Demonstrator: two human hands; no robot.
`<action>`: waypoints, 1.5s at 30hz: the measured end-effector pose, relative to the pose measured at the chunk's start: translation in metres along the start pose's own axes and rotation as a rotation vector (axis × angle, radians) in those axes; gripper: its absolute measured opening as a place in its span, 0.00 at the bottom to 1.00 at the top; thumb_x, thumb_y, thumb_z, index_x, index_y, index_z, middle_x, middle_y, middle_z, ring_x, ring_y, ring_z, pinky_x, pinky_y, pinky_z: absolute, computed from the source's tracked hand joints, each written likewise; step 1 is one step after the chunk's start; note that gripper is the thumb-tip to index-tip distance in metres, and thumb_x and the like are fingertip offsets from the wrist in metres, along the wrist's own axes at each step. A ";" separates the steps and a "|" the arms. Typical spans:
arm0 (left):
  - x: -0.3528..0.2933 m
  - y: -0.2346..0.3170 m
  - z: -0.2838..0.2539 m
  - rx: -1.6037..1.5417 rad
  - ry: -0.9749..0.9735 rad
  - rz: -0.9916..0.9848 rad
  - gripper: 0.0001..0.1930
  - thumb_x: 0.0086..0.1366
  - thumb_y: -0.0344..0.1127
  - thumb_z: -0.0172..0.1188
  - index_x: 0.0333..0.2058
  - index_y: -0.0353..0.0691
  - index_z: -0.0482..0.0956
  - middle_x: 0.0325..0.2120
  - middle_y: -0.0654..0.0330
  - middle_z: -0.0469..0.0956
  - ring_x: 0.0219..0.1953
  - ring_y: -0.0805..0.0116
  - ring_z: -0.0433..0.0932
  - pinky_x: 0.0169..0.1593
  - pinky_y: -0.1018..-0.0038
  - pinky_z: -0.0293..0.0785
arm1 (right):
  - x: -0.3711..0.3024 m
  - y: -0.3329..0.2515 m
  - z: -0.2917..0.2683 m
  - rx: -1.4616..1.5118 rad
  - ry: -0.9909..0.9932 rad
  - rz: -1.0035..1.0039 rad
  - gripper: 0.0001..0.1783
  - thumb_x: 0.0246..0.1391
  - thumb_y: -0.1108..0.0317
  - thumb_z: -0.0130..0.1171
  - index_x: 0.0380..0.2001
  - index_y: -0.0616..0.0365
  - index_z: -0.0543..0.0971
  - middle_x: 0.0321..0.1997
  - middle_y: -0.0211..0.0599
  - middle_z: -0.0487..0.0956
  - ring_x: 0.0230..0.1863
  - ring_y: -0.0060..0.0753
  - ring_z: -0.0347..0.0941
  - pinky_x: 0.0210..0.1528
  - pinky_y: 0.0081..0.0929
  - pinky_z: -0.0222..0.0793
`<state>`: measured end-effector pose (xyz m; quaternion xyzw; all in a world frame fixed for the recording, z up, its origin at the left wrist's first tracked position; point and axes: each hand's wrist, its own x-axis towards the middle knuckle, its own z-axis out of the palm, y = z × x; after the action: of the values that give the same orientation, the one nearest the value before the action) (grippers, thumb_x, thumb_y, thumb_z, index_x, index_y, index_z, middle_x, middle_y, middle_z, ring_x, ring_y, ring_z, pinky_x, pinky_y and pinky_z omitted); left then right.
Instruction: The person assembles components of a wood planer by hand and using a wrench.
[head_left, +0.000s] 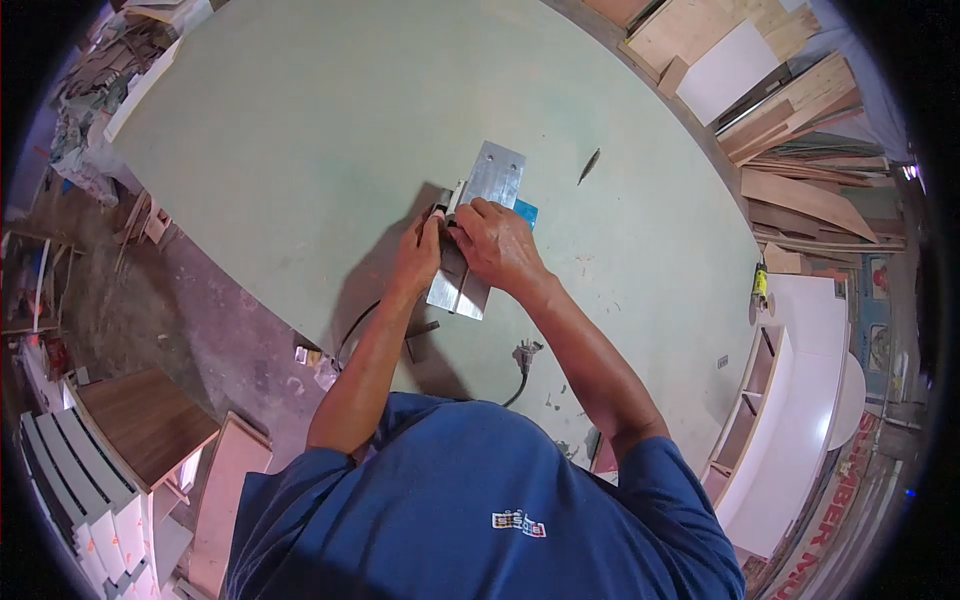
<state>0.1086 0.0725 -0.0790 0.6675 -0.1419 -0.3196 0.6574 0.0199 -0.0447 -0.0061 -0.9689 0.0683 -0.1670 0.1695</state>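
An electric planer (pixel 496 172) lies upside down on the pale green table, its silver sole plates facing up. A bit of blue housing shows beyond its right side. My left hand (pixel 417 255) is at the planer's left side, its fingers closed on a dark part there. Across the middle of the sole lies my right hand (pixel 493 243), fingers bent and pressed together at the gap between the plates. What the fingertips touch is mostly hidden. Behind my left forearm runs a black cord, and a plug (pixel 525 355) rests on the table nearer my body.
A slim dark pointed tool (pixel 589 166) lies right of the planer on the table (pixel 330 110). Wood boards (pixel 800 110) are stacked beyond the right edge. A white cabinet piece (pixel 800 390) stands at the right, a brown panel (pixel 150 425) at lower left.
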 end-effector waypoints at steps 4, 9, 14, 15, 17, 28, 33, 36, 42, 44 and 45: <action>0.010 -0.009 -0.005 0.002 -0.071 0.014 0.24 0.76 0.47 0.47 0.51 0.30 0.76 0.43 0.52 0.80 0.48 0.63 0.76 0.55 0.68 0.70 | -0.001 0.001 -0.008 0.018 -0.020 -0.029 0.09 0.53 0.67 0.67 0.32 0.58 0.77 0.30 0.42 0.77 0.32 0.51 0.78 0.35 0.45 0.74; 0.006 -0.003 -0.005 0.021 -0.041 -0.041 0.24 0.75 0.50 0.47 0.49 0.31 0.77 0.42 0.54 0.79 0.48 0.65 0.74 0.55 0.69 0.69 | -0.006 -0.003 -0.016 0.240 0.006 0.103 0.05 0.54 0.71 0.65 0.33 0.58 0.80 0.32 0.40 0.79 0.35 0.49 0.79 0.36 0.44 0.75; 0.011 0.002 -0.010 0.112 -0.123 -0.151 0.29 0.73 0.55 0.49 0.52 0.30 0.78 0.45 0.55 0.80 0.49 0.64 0.75 0.57 0.69 0.68 | -0.005 0.005 -0.011 0.283 -0.043 0.110 0.05 0.53 0.71 0.65 0.33 0.58 0.80 0.35 0.40 0.80 0.36 0.49 0.80 0.37 0.44 0.75; 0.011 0.001 -0.010 0.114 -0.123 -0.150 0.29 0.73 0.55 0.49 0.52 0.30 0.78 0.45 0.55 0.80 0.49 0.64 0.75 0.57 0.69 0.68 | -0.005 0.006 -0.010 0.273 -0.051 0.134 0.06 0.53 0.71 0.65 0.34 0.58 0.80 0.35 0.40 0.80 0.37 0.49 0.80 0.37 0.43 0.75; 0.009 0.000 -0.009 0.067 -0.103 -0.069 0.29 0.73 0.54 0.48 0.51 0.29 0.78 0.44 0.55 0.80 0.48 0.65 0.75 0.56 0.68 0.68 | -0.002 0.006 -0.014 0.221 -0.111 0.174 0.06 0.53 0.71 0.66 0.34 0.59 0.80 0.35 0.40 0.80 0.37 0.49 0.80 0.37 0.43 0.75; 0.008 0.005 -0.010 0.061 -0.109 -0.052 0.24 0.75 0.50 0.47 0.49 0.32 0.77 0.36 0.61 0.76 0.42 0.69 0.72 0.49 0.71 0.69 | -0.002 0.010 -0.010 0.293 -0.102 0.199 0.12 0.52 0.62 0.71 0.33 0.56 0.80 0.36 0.37 0.80 0.37 0.45 0.80 0.37 0.39 0.74; 0.009 0.005 -0.011 0.085 -0.119 -0.068 0.24 0.76 0.49 0.47 0.52 0.33 0.77 0.39 0.60 0.78 0.44 0.69 0.73 0.52 0.72 0.69 | 0.003 -0.001 -0.022 0.348 -0.087 0.260 0.12 0.52 0.62 0.71 0.32 0.57 0.80 0.36 0.36 0.79 0.37 0.44 0.80 0.37 0.38 0.74; 0.014 0.002 -0.012 0.089 -0.146 -0.021 0.24 0.76 0.48 0.47 0.55 0.32 0.76 0.40 0.60 0.78 0.45 0.69 0.73 0.53 0.72 0.69 | 0.000 0.012 -0.011 0.379 -0.093 0.164 0.14 0.52 0.60 0.71 0.34 0.57 0.79 0.36 0.36 0.79 0.37 0.43 0.80 0.37 0.37 0.74; 0.013 0.003 -0.013 0.101 -0.148 -0.064 0.24 0.76 0.48 0.46 0.55 0.31 0.76 0.40 0.59 0.78 0.45 0.69 0.73 0.53 0.71 0.69 | 0.003 0.002 -0.016 0.303 -0.166 0.324 0.09 0.53 0.66 0.68 0.35 0.56 0.79 0.36 0.36 0.80 0.37 0.43 0.80 0.38 0.37 0.74; 0.015 0.000 -0.010 0.060 -0.146 -0.013 0.23 0.76 0.48 0.46 0.53 0.32 0.76 0.38 0.60 0.77 0.44 0.69 0.72 0.52 0.72 0.69 | 0.000 0.007 -0.009 0.371 -0.094 0.256 0.10 0.53 0.64 0.69 0.34 0.56 0.79 0.36 0.37 0.80 0.37 0.43 0.80 0.38 0.37 0.74; 0.015 0.002 -0.008 0.059 -0.152 -0.014 0.23 0.76 0.48 0.46 0.53 0.32 0.76 0.38 0.60 0.77 0.44 0.69 0.72 0.52 0.72 0.69 | -0.003 0.012 -0.006 0.435 -0.020 0.193 0.12 0.53 0.63 0.70 0.33 0.56 0.78 0.35 0.37 0.80 0.36 0.43 0.80 0.37 0.37 0.74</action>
<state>0.1249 0.0697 -0.0816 0.6613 -0.1960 -0.3697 0.6225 0.0140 -0.0573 -0.0055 -0.9002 0.1213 -0.1513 0.3899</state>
